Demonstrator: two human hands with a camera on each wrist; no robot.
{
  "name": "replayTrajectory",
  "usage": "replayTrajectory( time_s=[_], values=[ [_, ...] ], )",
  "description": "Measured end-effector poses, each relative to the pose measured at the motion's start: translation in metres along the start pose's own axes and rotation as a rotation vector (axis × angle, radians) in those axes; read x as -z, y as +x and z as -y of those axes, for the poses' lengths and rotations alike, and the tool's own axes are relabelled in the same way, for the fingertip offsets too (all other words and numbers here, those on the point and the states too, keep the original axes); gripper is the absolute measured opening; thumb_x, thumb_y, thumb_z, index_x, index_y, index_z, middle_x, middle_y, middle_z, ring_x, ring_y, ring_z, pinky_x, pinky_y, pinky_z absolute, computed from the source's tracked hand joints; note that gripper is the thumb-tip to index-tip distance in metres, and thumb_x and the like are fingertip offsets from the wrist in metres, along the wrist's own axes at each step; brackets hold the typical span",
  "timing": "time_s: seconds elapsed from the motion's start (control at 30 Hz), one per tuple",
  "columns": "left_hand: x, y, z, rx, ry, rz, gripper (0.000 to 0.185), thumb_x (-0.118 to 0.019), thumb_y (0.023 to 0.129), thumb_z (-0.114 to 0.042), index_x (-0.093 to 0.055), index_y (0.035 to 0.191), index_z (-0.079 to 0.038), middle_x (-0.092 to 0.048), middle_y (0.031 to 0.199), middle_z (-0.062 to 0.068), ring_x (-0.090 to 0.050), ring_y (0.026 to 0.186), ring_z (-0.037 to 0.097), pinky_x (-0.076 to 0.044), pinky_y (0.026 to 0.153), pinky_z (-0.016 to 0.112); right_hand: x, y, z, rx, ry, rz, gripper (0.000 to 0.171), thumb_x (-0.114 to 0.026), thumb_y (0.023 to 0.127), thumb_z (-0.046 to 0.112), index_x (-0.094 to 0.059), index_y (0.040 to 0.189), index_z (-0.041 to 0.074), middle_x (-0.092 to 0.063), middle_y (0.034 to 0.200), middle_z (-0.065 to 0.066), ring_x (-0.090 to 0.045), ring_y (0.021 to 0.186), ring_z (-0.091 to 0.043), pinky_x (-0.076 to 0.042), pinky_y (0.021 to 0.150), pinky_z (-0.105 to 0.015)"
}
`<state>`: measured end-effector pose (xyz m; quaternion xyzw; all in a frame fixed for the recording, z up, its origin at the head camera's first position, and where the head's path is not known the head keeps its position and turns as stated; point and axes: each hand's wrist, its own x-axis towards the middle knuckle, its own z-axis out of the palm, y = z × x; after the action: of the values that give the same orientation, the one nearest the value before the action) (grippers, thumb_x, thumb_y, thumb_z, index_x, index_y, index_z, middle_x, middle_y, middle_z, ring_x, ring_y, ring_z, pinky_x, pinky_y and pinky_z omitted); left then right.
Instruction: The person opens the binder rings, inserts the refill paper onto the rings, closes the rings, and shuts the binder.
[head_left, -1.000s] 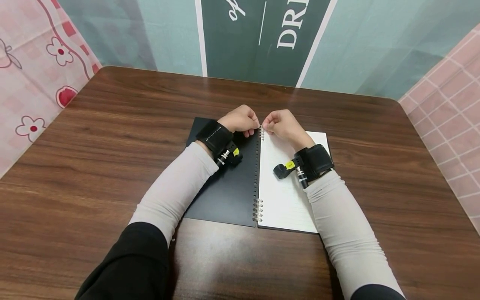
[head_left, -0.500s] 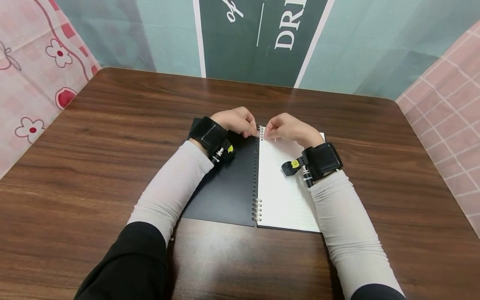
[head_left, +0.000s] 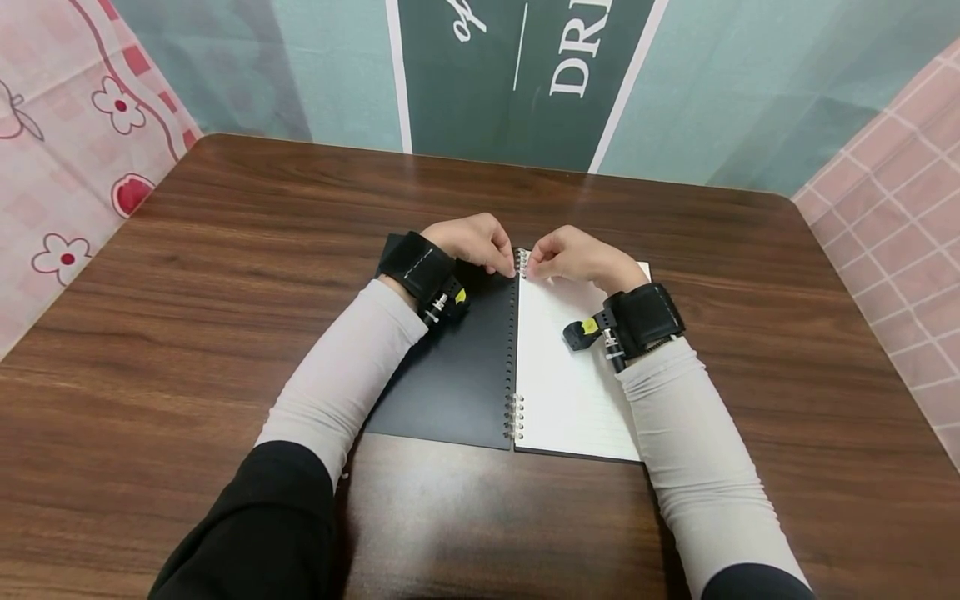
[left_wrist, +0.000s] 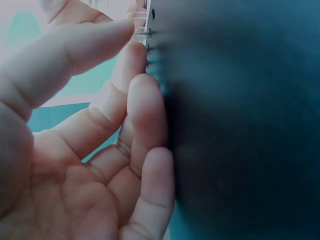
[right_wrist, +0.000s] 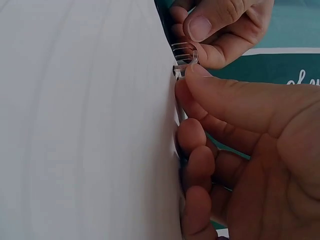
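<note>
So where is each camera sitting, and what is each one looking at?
Head view: worn on the head, looking forward and down at the table and open notebook; both sleeved arms, left hand and right hand show.
Left wrist view: on the left wrist, close on the black cover; palm and fingers show.
Right wrist view: on the right wrist, close on the white page; both hands' fingers show.
Shared: both wrist views show the clear binding rings being pinched.
</note>
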<state>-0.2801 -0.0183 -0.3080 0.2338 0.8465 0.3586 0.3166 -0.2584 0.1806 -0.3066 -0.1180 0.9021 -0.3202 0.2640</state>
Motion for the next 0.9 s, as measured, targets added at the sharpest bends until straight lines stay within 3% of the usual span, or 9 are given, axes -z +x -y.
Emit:
replayTrajectory(
  time_s=[0.9],
  values=[
    [-0.0017,0.0020,0.0025,-0.004,0.032,-0.007,0.011,-0.069,0.091,-0.013,-0.072,0.086,-0.004,-0.052,0.060,-0.008,-0.049,0.063,0.008,-0.036,0.060,0.021,-0.0046,0.0005,-0.0006,0.022,0.041,-0.011,0.005,-0.067,0.093,0.006,-0.068,0.092,0.001,-0.052,0.075,0.003,-0.043,0.078,-0.017,-0.033,0.071,-0.030]
  ],
)
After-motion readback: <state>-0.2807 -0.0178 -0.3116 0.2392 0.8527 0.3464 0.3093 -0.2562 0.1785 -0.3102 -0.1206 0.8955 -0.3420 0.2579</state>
